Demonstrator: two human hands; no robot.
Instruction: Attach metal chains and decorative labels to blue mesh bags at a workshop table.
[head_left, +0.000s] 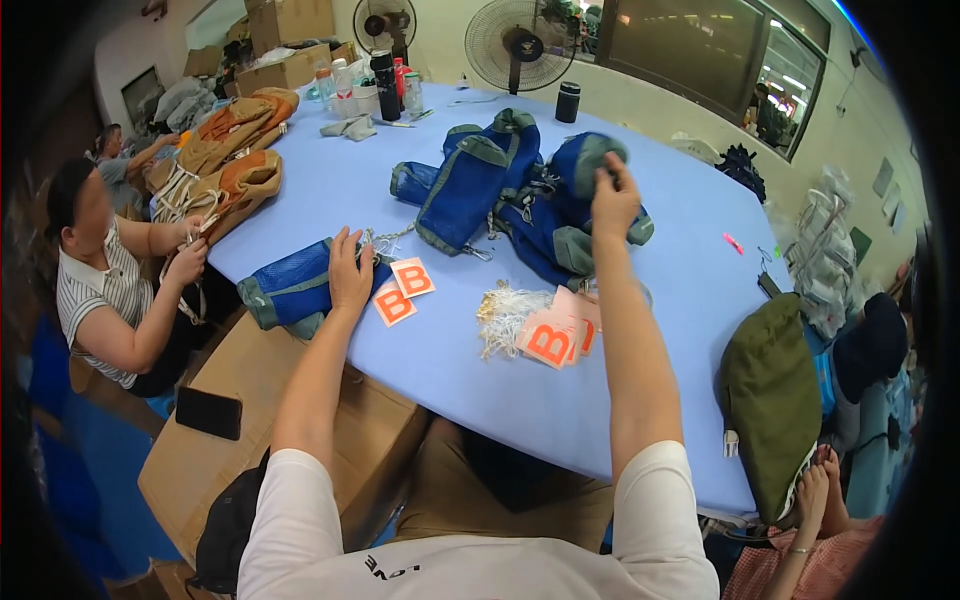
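My right hand [613, 198] reaches over the table and pinches the grey end of a blue bag [575, 165] at the right of a heap. In that heap lie several more blue mesh-and-fabric bags [465, 190] with grey ends, cords and metal clips. At the left, another blue bag [290, 285] lies at the table's edge. My left hand [350, 272] rests on its right end, fingers stretched out. Beside that hand are two pale cards with orange print [409, 278]. Between my arms lie white string tags [512, 312] and a stack of similar cards [552, 335].
Brown bags [235, 185] lie at the far left, where a person in a striped shirt [110, 280] works. A dark green bag [768, 400] hangs over the right edge by another person's hands [815, 495]. Bottles [385, 85] and fans [520, 45] stand at the back. A phone [208, 413] lies on a cardboard box.
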